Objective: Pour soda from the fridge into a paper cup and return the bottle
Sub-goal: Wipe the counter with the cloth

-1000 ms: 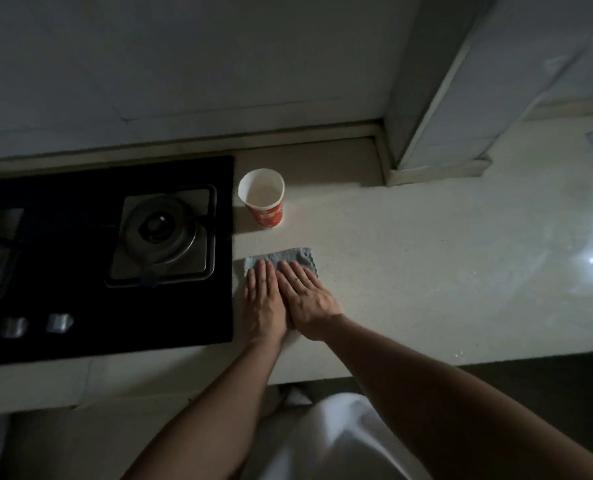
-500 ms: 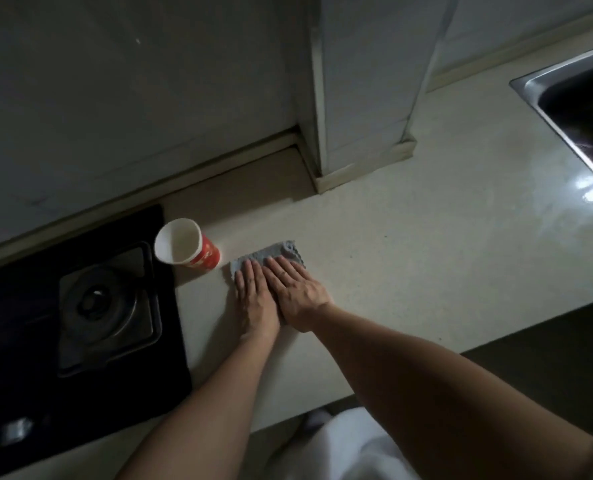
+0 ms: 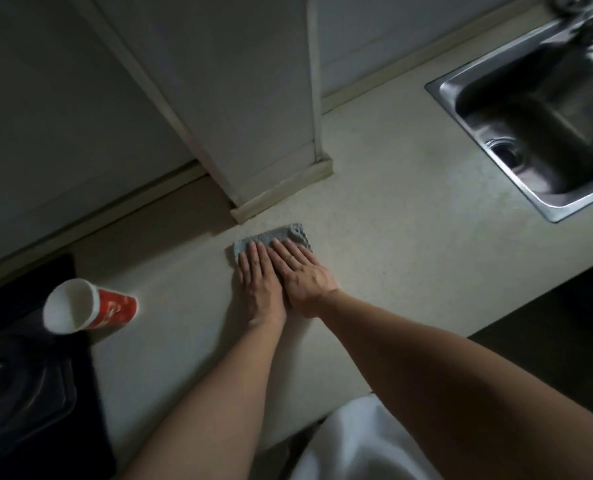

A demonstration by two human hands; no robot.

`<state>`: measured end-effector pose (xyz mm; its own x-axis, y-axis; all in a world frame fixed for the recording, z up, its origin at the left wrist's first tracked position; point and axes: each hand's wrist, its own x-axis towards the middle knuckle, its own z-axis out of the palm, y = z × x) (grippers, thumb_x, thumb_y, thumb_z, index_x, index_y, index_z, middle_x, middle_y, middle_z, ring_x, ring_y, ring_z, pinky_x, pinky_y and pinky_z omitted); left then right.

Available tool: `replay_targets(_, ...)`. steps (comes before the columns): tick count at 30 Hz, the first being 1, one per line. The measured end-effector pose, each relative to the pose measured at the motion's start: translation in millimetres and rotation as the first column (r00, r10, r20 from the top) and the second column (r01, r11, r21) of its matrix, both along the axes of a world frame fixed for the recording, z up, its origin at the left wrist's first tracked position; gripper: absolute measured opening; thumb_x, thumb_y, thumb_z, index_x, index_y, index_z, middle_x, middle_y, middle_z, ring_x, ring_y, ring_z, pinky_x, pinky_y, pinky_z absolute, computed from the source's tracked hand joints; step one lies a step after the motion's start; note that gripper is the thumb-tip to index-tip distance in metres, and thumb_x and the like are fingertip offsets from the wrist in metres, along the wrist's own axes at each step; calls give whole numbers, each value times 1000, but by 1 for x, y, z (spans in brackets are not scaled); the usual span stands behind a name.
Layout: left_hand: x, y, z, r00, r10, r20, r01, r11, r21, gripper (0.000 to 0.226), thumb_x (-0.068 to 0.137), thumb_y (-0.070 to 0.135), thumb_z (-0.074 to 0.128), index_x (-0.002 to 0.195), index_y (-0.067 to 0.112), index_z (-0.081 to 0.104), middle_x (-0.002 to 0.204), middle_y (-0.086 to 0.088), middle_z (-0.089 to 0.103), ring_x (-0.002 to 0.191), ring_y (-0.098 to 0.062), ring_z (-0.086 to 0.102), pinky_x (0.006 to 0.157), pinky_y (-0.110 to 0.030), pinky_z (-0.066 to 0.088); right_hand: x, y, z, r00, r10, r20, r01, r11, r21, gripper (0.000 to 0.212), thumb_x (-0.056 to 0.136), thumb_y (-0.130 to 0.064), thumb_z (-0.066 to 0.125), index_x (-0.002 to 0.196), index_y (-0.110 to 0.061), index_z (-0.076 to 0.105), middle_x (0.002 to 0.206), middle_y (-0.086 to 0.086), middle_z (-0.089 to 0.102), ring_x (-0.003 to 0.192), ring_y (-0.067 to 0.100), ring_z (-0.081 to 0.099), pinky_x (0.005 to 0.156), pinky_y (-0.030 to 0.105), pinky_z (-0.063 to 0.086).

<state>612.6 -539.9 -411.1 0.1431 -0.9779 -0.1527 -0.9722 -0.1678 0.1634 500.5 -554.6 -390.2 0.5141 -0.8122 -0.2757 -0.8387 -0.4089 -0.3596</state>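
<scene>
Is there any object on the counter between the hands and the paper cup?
Nothing visible. The left hand and right hand lie flat on a grey cloth; only bare counter lies between them and the paper cup beside the stove.

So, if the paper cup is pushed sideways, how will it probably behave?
The paper cup looks thin-walled, so probably light and easy to crush. Its base is narrower than its rim, so a high push may tip it rather than slide it.

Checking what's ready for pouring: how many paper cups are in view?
1. The paper cup stands on the counter beside the stove, left of the grey cloth. Others could sit outside the frame or in the dark left edge.
</scene>
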Motion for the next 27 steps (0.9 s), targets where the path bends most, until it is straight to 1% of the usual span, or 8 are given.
replay_targets(8,-2,1,-2,999,-34,9,34,999,39,55,89,13,30,136,-3,53,141,-22,53,128,-40,53,104,-53,41,2,1,15,996,-73,-41,75,997,35,62,102,-37,29,156,-21,1,163,4,-2,150,21,-7,123,39,2)
replay_targets(12,20,36,-6,999,-32,-18,33,998,58,62,92,20,20,149,2,36,155,-18,35,143,-36,34,120,-45,21,28,30,24,1000,-19,5,19,999,32,58,102,-29,34,155,-14,14,163,10,5,150,27,-2,123,41,2)
replay_targets(15,57,67,-9,999,18,43,-23,994,104,60,91,18,28,145,-3,42,150,-22,41,137,-40,41,120,-43,13,65,59,24,998,9,64,-13,998,61,60,99,-36,12,154,-13,15,163,10,5,150,26,-3,122,39,-3)
replay_targets(18,105,83,-10,990,7,143,-31,985,167,63,94,15,10,154,2,22,161,-18,19,149,-35,19,120,-43,-1,110,69,20,996,40,81,-47,996,76,77,86,-43,-7,155,-15,14,163,6,3,150,24,-5,122,38,-5)
replay_targets(20,124,79,-7,988,-19,154,-3,990,138,62,92,12,10,152,4,23,158,-18,27,147,-31,25,124,-44,1,131,63,18,996,59,65,-65,994,91,61,98,-37,5,155,-16,9,163,4,1,150,22,-7,122,38,-5)
replay_targets(23,141,54,-7,993,33,114,-52,984,170,57,86,10,29,137,-4,50,141,-24,52,129,-40,51,110,-51,30,148,40,16,994,103,43,-106,991,78,58,102,-31,20,156,-19,1,163,2,-3,149,20,-10,122,39,-5)
replay_targets(25,146,34,-12,993,86,87,-99,983,155,57,88,12,31,140,-6,46,144,-26,47,131,-44,48,110,-55,32,149,23,14,994,104,42,-107,991,79,60,101,-32,24,155,-19,-1,163,1,-3,150,20,-9,122,39,-3)
replay_targets(27,141,15,-13,990,91,107,-101,991,90,57,96,13,27,150,-4,25,157,-26,25,145,-42,26,120,-52,17,144,5,11,995,89,47,-92,993,68,62,101,-33,26,156,-19,1,163,1,-1,150,19,-7,122,39,-2)
